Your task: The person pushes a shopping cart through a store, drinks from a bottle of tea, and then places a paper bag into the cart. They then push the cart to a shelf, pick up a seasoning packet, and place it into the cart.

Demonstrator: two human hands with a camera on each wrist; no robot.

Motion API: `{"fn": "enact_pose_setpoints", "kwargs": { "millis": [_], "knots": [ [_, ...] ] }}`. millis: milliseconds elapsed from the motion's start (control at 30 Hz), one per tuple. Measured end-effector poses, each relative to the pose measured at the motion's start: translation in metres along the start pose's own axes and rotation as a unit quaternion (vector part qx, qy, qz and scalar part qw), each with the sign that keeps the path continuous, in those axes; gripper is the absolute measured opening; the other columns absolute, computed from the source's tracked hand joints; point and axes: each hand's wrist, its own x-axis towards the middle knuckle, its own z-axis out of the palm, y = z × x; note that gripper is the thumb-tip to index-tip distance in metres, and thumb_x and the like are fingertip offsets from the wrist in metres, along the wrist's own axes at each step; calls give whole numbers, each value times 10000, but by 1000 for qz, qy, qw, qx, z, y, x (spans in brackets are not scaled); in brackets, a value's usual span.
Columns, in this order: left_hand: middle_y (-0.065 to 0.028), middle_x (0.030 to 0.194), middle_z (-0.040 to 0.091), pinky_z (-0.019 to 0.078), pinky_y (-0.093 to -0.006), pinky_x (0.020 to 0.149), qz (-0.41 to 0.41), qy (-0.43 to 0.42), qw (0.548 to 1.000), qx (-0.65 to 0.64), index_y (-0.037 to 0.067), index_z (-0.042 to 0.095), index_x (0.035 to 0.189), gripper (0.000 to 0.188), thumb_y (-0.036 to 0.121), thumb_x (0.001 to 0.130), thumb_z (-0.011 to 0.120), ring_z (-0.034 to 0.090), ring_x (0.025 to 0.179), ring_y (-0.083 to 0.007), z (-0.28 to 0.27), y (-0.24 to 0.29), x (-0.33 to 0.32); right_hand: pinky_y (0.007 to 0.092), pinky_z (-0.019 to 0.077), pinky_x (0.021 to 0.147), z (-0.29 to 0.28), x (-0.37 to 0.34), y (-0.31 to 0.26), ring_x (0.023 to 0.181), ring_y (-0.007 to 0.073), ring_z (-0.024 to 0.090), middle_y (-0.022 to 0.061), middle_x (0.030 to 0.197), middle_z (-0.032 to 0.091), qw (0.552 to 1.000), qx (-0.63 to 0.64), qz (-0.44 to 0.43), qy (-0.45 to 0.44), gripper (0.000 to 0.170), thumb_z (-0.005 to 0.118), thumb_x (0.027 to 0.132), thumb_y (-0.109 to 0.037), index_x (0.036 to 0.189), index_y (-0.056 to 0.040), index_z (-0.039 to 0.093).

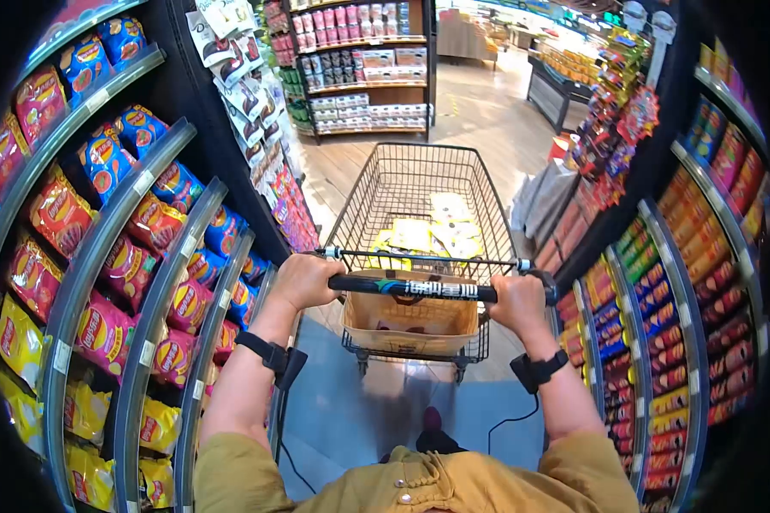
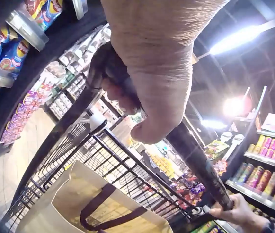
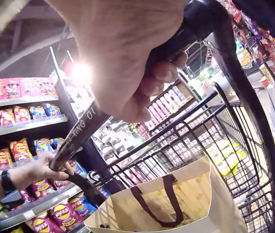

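Gripping black lettered handle [image 1: 363, 284], 2 hands [image 1: 303, 281], dark wire cart [image 1: 427, 147]

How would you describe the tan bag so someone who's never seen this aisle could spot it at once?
Find the black wire cart, then the push bar that both hands grip. The tan bag sits at the near end, just below that bar. Its open top and dark strap handles set it apart from the yellow packs lying farther forward.

"Lay's" on chip bags [image 1: 105, 333]
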Motion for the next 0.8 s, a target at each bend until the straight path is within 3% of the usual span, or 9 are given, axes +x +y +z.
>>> {"fn": "enact_pose_setpoints", "kwargs": {
  "millis": [67, 367, 500, 800],
  "knots": [
    [-93, 659, 649, 506, -402, 578, -2, -1, 1000, 10, 182, 706, 810, 173, 262, 657, 712, 645, 635, -291, 10, -12, 24, 388, 475, 555, 8, 20, 10, 544, 288, 616, 114, 574, 599, 999, 27, -15, 33, 112, 686, 605, -119, 619, -99, 576],
    [-65, 725, 669, 511, -381, 602, 2, -35, 999, 13, 163, 687, 797, 169, 258, 661, 718, 653, 686, -277, 39, -65, 131, 357, 455, 571, 55, 110, 60, 541, 251, 615, 83, 568, 598, 999, 37, -1, 28, 181, 724, 577, -135, 628, -115, 551],
    [-63, 693, 655, 515, -390, 585, 32, 21, 999, -18, 168, 675, 755, 138, 204, 627, 707, 652, 666, -268, 66, -102, 183, 386, 442, 565, 82, 156, 84, 548, 282, 607, 89, 559, 583, 1000, 15, 8, 16, 140, 682, 599, -144, 637, -112, 551],
    [-83, 677, 642, 511, -400, 597, 71, 35, 996, -42, 149, 668, 791, 124, 196, 677, 686, 645, 671, -282, 117, -176, 310, 404, 456, 563, 136, 265, 134, 566, 298, 601, 93, 590, 595, 998, -36, 44, 19, 139, 671, 646, -187, 651, -108, 557]
  ]
}}
